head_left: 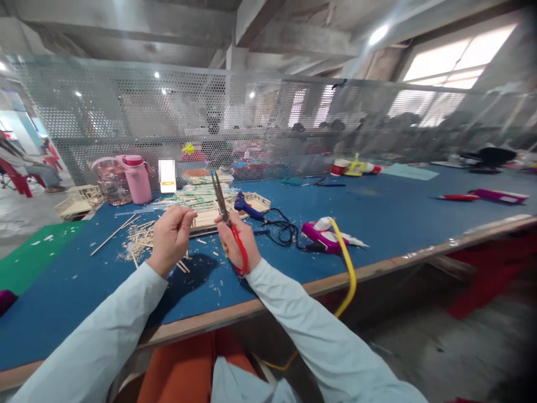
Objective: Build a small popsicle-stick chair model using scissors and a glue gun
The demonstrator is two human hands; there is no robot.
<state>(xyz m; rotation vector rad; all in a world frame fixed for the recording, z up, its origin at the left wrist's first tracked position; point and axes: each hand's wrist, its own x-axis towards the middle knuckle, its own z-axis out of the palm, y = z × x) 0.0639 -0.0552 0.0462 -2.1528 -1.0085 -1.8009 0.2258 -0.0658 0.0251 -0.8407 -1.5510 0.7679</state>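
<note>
My right hand (240, 243) is wrapped round a pair of scissors (218, 193) with red handles, their dark blades pointing up. To its left, my left hand (171, 238) is raised over the table with thumb and fingers pinched; whatever is between them, if anything, is too small to make out. Beneath and beside the left hand lie loose thin wooden sticks (140, 238) and cut scraps. Behind both hands is a flat wooden stick piece (204, 218). A blue glue gun (248, 206) rests on a wooden stick frame (259, 200) just past the scissors.
A pink bottle (137, 182), a clear pink jug (112, 182) and a lit phone screen (166, 174) stand at the back left. Bundled sticks (201, 190) lie behind. On the right are a purple power strip (323, 238), a yellow cable (347, 268) and a red-handled tool (460, 197). A perforated metal screen (168, 112) borders the table.
</note>
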